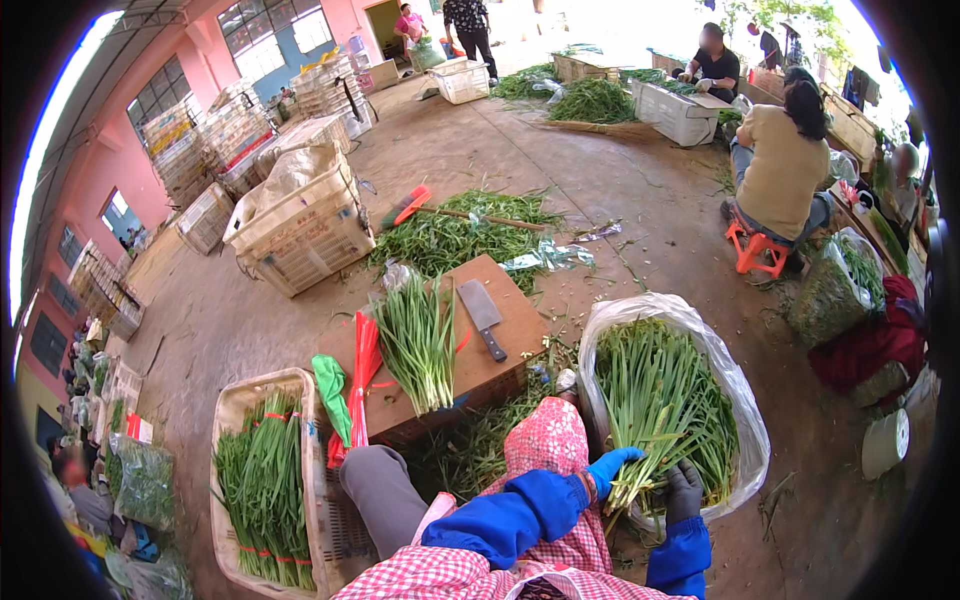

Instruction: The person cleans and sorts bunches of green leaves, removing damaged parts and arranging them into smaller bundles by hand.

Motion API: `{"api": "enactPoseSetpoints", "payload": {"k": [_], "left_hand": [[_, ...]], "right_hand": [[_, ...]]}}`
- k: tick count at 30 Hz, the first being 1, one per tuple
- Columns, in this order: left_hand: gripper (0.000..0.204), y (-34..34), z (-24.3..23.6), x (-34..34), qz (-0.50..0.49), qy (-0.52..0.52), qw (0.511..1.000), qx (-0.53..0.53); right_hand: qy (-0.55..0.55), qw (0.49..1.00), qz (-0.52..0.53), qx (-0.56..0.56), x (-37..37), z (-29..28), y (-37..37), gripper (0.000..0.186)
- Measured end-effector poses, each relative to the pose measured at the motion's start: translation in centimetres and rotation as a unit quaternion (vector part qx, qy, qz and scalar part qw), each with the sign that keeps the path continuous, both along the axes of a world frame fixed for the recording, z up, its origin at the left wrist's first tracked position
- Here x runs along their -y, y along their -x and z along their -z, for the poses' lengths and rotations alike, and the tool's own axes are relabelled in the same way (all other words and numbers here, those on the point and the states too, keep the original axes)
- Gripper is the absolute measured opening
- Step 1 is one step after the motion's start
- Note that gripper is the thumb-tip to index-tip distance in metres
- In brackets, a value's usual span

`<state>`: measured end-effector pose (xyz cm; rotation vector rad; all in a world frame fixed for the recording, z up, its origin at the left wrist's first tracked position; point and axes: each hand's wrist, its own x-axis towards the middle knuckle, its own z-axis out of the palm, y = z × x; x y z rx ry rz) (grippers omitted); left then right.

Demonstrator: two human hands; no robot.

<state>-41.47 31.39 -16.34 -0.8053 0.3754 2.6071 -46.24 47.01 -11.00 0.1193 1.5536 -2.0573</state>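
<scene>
My left hand [612,468], in a blue glove, grips pale stem ends of loose long green leaves [645,440] at the front of a bag-lined container [745,430] full of greens. My right hand [683,492], in a dark glove, is closed around stems just right of it. Ahead of me, a trimmed bunch [415,350] lies on a brown board [505,365] beside a cleaver [480,310], red strips [365,350] and a green bag [333,385]. To my left, a plastic crate [230,390] holds bunches tied with red bands.
Leaf piles [460,225] with a red broom head [410,205] lie beyond the board. A large crate [300,240] and stacked crates [200,140] stand left. Co-workers [780,175] sit on the right, one on a red stool [760,255]; others stand [465,25] at the back.
</scene>
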Motion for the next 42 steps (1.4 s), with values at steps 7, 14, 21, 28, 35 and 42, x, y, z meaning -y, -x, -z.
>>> {"api": "enactPoseSetpoints", "payload": {"k": [7, 14, 21, 28, 35, 42], "left_hand": [[0.026, -0.2, -0.6, 0.4, 0.01, -0.029, 1.0, -0.004], [0.029, -0.5, -1.5, 2.0, 0.016, -0.093, 0.994, -0.057], [0.023, 0.2, -10.0, 3.6, 0.04, -0.048, 0.987, -0.145], [0.018, 0.8, -8.8, 2.1, 0.07, 0.081, 0.983, -0.148], [0.029, -0.1, -9.7, 4.4, 0.13, 0.272, 0.943, -0.14], [0.043, -3.5, -17.4, 9.0, 0.191, 0.403, 0.873, -0.196]], "right_hand": [[0.08, 0.991, 0.101, 0.038, -1.3, 1.7, 1.5, 0.03], [0.144, 0.964, 0.223, 0.033, -6.9, 2.4, 4.6, 0.027], [0.086, 0.973, 0.198, 0.087, -8.5, 2.4, 1.9, 0.03], [-0.135, 0.881, -0.283, -0.353, -5.9, 1.3, -1.4, 0.05], [0.293, 0.943, -0.141, 0.067, 0.6, -1.3, -2.6, 0.051], [0.391, 0.909, -0.085, 0.12, 7.3, -7.5, 0.7, 0.057]]}}
